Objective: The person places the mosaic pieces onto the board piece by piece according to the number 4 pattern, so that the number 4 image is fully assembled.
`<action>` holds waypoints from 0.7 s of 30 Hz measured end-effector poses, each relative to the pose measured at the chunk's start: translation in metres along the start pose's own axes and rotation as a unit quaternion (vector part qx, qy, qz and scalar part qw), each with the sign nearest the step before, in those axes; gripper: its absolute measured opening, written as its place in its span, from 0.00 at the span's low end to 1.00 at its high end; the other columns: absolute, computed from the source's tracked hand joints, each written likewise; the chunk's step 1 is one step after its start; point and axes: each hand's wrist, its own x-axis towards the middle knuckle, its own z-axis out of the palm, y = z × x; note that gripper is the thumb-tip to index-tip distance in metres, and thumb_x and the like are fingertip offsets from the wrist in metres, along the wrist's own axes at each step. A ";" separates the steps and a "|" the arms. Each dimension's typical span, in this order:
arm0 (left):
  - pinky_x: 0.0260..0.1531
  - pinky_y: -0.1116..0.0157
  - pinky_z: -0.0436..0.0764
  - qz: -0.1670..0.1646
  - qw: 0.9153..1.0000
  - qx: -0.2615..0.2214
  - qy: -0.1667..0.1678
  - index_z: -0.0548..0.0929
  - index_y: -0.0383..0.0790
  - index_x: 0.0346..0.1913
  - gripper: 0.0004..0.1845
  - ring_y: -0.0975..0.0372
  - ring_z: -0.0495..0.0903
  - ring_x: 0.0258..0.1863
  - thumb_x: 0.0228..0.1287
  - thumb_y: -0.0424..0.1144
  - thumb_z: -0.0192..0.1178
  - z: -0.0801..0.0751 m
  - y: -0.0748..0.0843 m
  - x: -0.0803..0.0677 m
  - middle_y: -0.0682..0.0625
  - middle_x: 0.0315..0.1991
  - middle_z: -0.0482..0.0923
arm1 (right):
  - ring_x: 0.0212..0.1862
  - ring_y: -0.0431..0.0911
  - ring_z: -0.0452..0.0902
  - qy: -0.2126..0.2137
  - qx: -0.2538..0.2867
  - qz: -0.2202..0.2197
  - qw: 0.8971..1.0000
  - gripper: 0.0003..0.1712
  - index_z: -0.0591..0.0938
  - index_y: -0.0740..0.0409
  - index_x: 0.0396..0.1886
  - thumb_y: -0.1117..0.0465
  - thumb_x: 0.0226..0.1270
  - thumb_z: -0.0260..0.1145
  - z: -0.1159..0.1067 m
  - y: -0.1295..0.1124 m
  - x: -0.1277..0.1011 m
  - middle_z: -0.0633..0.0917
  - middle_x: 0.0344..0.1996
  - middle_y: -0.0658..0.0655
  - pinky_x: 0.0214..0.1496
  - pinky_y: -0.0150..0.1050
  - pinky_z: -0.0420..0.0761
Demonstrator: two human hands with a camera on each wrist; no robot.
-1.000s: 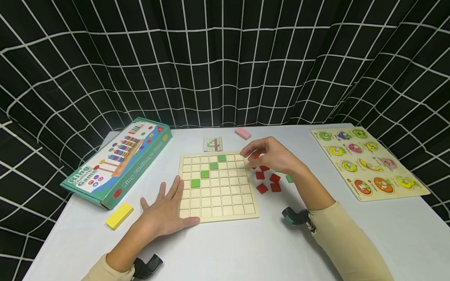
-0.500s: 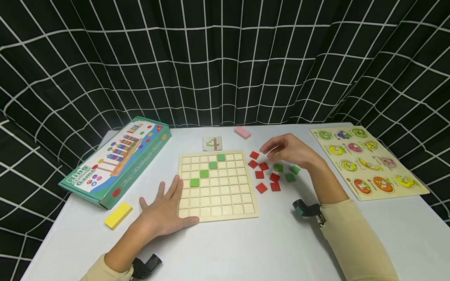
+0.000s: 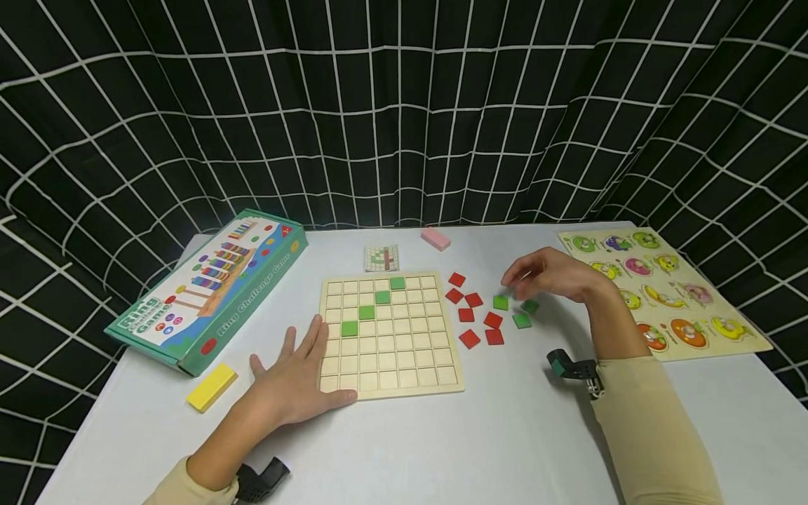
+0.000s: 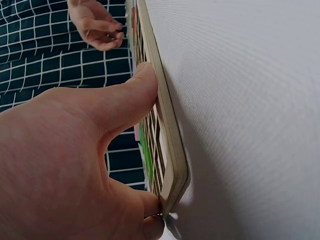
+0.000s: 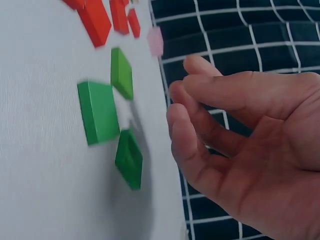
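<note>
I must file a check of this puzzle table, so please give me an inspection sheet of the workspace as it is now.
Surface: white table.
Job's things: wooden grid board holding three green tiles; loose green tiles and red tiles to its right.
Clutter: game box, yellow block, pink block, pattern card, animal puzzle.
Grippers: left hand flat, pressing the board's corner; right hand above the green tiles, fingers curled, holding nothing.
Cables: nothing seen.
Surroundings: black grid curtain.

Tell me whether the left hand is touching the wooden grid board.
Touching. The left wrist view shows the left hand with its thumb pressed against the edge of the wooden grid board.
</note>
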 end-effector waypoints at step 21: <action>0.58 0.13 0.37 0.003 1.000 0.002 0.000 0.45 0.38 0.85 0.68 0.32 0.38 0.82 0.55 0.75 0.66 -0.001 0.000 -0.002 0.43 0.87 0.37 | 0.49 0.54 0.76 -0.061 -0.008 -0.010 0.998 0.21 0.89 0.65 0.47 0.76 0.50 0.73 -0.011 0.028 -0.004 0.88 0.46 0.63 0.49 0.39 0.82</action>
